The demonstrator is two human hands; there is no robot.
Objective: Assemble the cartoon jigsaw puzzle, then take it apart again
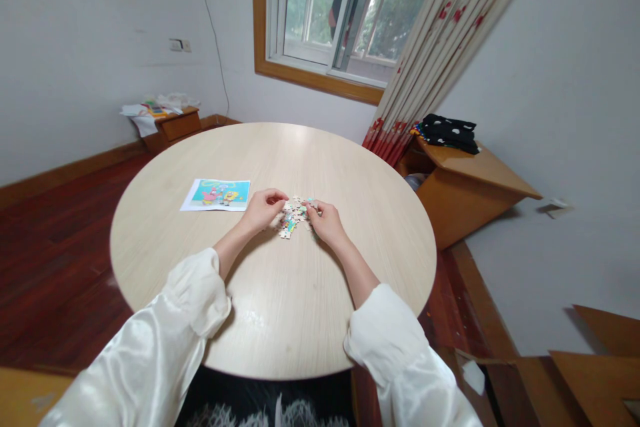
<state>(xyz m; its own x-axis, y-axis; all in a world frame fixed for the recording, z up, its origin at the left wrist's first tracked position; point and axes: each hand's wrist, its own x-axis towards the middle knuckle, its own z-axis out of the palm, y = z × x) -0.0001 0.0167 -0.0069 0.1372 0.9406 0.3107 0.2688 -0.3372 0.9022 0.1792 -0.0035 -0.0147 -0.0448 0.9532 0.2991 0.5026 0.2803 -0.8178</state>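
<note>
A small pile of jigsaw puzzle pieces [294,215] lies near the middle of the round table [280,320], some showing pale backs and others coloured print. At the pile's left side, my left hand [264,209] has thumb and fingers pinched on a puzzle piece, mostly hidden by the fingertips. From the right, my right hand [326,222] pinches another puzzle piece at the pile's edge. Left of my left hand lies a printed picture sheet [220,195] with a pink and a yellow cartoon figure on blue.
A wooden stand [179,125] with papers is at the back left. At the right is a wooden cabinet [460,193] bearing folded black cloth [449,133]. A long curtain [425,40] hangs beside the window [320,67]. Wooden furniture parts [595,380] fill the lower right.
</note>
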